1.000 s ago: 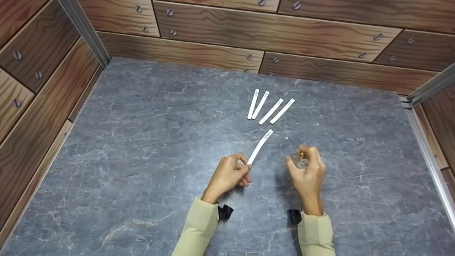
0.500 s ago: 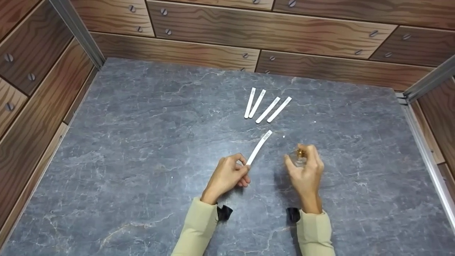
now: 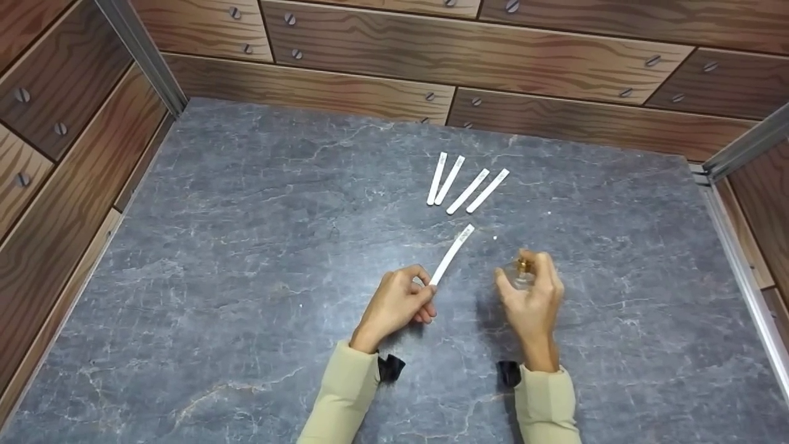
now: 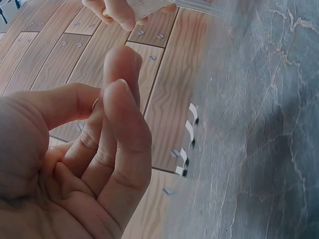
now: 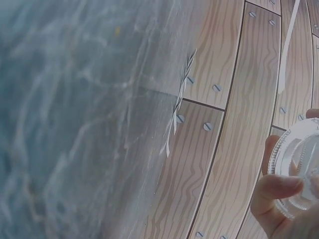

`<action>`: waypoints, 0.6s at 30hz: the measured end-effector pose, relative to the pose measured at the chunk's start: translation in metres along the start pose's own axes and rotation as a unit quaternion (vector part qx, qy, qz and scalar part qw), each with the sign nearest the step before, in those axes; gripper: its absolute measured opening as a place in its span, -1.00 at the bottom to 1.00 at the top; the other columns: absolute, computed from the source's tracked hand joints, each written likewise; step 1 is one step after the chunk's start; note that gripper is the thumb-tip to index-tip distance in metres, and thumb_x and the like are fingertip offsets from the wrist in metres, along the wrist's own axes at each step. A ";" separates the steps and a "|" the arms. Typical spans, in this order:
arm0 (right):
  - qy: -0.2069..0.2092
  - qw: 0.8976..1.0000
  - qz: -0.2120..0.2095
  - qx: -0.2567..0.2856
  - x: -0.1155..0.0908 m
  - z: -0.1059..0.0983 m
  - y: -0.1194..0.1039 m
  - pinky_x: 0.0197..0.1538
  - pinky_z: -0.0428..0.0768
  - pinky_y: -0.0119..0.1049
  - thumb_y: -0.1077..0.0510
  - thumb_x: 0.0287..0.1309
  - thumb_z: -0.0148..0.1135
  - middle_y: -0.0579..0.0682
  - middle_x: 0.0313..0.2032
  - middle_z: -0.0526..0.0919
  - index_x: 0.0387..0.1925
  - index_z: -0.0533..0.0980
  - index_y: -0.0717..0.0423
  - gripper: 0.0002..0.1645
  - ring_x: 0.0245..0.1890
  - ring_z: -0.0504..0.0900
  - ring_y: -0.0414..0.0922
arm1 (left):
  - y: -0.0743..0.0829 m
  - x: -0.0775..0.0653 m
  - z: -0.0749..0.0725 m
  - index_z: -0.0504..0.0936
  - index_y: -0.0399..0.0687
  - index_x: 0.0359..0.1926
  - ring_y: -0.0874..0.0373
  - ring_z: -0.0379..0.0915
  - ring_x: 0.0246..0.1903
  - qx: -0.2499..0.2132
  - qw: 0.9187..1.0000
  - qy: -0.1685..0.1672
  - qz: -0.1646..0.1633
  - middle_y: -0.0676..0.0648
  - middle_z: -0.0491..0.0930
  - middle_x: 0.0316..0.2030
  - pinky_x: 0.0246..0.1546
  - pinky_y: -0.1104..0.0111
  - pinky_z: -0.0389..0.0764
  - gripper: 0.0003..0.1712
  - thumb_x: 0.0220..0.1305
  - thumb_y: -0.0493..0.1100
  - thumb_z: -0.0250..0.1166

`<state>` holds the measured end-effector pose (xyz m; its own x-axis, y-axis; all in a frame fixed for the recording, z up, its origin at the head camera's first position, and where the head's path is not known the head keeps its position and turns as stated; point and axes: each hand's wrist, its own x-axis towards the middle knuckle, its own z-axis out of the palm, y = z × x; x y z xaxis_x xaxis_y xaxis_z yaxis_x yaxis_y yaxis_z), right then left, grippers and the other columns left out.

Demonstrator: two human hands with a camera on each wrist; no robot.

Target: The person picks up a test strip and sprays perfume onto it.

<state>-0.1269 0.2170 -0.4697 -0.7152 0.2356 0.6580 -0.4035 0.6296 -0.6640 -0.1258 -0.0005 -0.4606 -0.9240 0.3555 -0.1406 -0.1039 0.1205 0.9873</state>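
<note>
In the head view my left hand [image 3: 397,302] pinches the lower end of a white paper tester strip [image 3: 453,256], whose printed end points up and away. To the right of it, my right hand [image 3: 535,302] holds a small clear glass perfume bottle [image 3: 523,281] with a gold spray top [image 3: 524,265]. The index finger bends over that top. The right wrist view shows the ribbed round base of the bottle [image 5: 294,164] in the fingers, and the held strip [image 5: 289,55] apart from it. In the left wrist view the pinching fingers hide the strip.
Several more white strips [image 3: 457,182] lie fanned out on the grey marbled tabletop [image 3: 246,246], beyond the hands. A tiny white speck [image 3: 495,238] sits near the held strip. Wood-patterned walls [image 3: 370,55] with metal corner posts enclose the back and sides.
</note>
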 end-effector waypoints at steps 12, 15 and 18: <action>0.010 1.000 0.012 0.000 0.000 0.000 -0.002 -0.19 0.47 -0.58 0.53 -0.28 0.52 0.23 -0.35 0.67 -0.20 0.55 0.45 -0.52 -0.37 0.59 0.04 | -0.002 0.002 0.001 0.54 -0.30 -0.27 0.21 0.55 -0.71 0.006 1.000 -0.006 0.005 -0.13 0.65 -0.64 -0.55 0.11 0.75 -0.93 0.42 -0.41 0.19; 0.011 1.000 0.008 0.002 0.001 0.000 -0.002 -0.19 0.47 -0.58 0.52 -0.28 0.51 0.23 -0.35 0.67 -0.20 0.55 0.45 -0.52 -0.38 0.59 0.05 | -0.002 0.001 0.001 0.54 -0.30 -0.27 0.21 0.56 -0.71 0.009 1.000 -0.007 0.010 -0.13 0.65 -0.64 -0.55 0.10 0.75 -0.93 0.42 -0.41 0.18; 0.012 1.000 0.009 0.005 0.001 0.001 -0.002 -0.19 0.47 -0.57 0.52 -0.28 0.52 0.22 -0.36 0.67 -0.21 0.55 0.45 -0.53 -0.38 0.59 0.03 | -0.003 0.002 0.001 0.54 -0.33 -0.26 0.21 0.55 -0.71 0.007 1.000 -0.007 0.008 -0.13 0.65 -0.63 -0.54 0.09 0.75 -0.94 0.42 -0.41 0.18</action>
<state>-0.1272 0.2153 -0.4679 -0.7089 0.2636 0.6542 -0.3963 0.6185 -0.6786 -0.1267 0.0005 -0.4637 -0.9201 0.3711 -0.1253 -0.0832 0.1274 0.9884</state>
